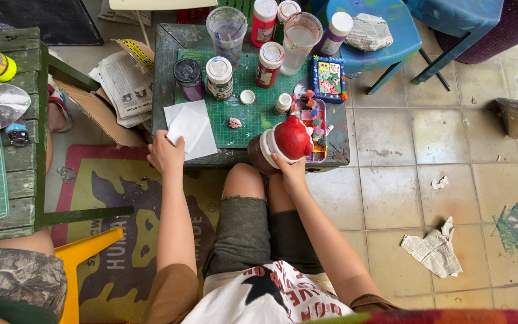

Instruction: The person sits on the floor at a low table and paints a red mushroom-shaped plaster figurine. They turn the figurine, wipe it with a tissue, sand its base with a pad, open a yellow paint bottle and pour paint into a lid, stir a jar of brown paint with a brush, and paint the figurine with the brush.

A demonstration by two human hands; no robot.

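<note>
1. The right hand [292,171] is closing around a red, white and brown figurine [283,144], holding it at the desk [166,66] edge nearest the person, just right of the green cutting mat [253,90].
2. The left hand [164,155] is pinching white paper [190,129] at the mat's left corner.
3. Judging from this, a steady grip on the figurine's base is keeping painted areas clean.
4. The figurine's underside and the fingertips are staying hidden.

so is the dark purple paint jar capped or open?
Open. The purple jar shows a dark open mouth with no lid; the jar beside it has a white cap. Neither hand touches it.
</note>
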